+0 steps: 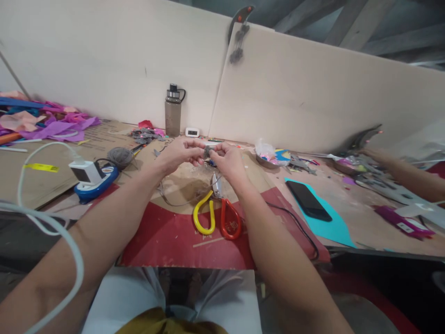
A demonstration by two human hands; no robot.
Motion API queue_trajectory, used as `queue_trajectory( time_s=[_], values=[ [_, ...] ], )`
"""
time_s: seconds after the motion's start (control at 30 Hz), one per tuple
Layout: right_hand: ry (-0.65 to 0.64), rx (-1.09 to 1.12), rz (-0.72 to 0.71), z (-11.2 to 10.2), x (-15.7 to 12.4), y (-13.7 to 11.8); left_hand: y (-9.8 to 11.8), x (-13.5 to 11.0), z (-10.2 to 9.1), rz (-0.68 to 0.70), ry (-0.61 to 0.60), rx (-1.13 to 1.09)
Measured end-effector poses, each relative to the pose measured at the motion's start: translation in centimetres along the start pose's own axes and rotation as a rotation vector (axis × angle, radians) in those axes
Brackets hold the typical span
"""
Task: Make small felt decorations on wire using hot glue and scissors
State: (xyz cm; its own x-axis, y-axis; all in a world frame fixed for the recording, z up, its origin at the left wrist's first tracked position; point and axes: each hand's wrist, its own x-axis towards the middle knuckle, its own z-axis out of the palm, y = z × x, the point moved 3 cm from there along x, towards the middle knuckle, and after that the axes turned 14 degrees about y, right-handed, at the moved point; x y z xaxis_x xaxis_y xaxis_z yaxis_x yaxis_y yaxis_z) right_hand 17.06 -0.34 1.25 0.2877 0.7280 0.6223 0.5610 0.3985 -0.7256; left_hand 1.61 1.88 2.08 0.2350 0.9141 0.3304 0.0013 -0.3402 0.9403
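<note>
Between my two hands is a small grey piece [207, 151], partly hidden by the fingertips; it looks like felt or yarn, but its shape is unclear. My left hand [184, 152] pinches it from the left. The fingertips of my right hand [224, 155] close on its right side. Just below the hands lie scissors [216, 211] with one yellow and one red handle loop, blades pointing away. A thin grey strand of yarn [174, 204] trails over the cardboard to the left of the scissors.
Left are a blue power strip [95, 184] with a white charger [86, 171], a grey yarn ball [120, 157] and coloured scraps [52, 123]. A bottle [173, 111] stands behind. Right lie a phone [308, 200] and a bowl [269, 160]. Another person's arm [399, 167] reaches in.
</note>
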Motion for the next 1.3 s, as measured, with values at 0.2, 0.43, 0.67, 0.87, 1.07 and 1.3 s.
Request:
queue_trajectory(
  time_s=[0.2,0.43,0.67,0.87,1.07,1.3],
  values=[
    [-0.051,-0.099,-0.183,0.4,-0.5,-0.5,-0.1,-0.1,0.0,0.063,0.016,0.161],
    [-0.021,0.016,-0.245,0.6,-0.8,-0.5,-0.6,0.1,-0.3,-0.036,0.137,0.034],
    [0.145,-0.049,-0.292,0.4,-1.0,-0.6,-0.7,0.1,0.1,-0.006,0.161,0.009],
    [0.177,-0.082,-0.293,0.3,-1.3,-1.3,-0.5,-0.1,0.2,-0.019,0.213,0.021],
    [0.119,-0.056,-0.201,0.8,-1.4,-1.5,0.5,-0.5,0.1,0.051,0.332,0.141],
    [0.089,-0.070,-0.170,1.0,-1.3,-1.4,0.3,-0.4,0.2,0.080,0.318,0.042]
  ],
)
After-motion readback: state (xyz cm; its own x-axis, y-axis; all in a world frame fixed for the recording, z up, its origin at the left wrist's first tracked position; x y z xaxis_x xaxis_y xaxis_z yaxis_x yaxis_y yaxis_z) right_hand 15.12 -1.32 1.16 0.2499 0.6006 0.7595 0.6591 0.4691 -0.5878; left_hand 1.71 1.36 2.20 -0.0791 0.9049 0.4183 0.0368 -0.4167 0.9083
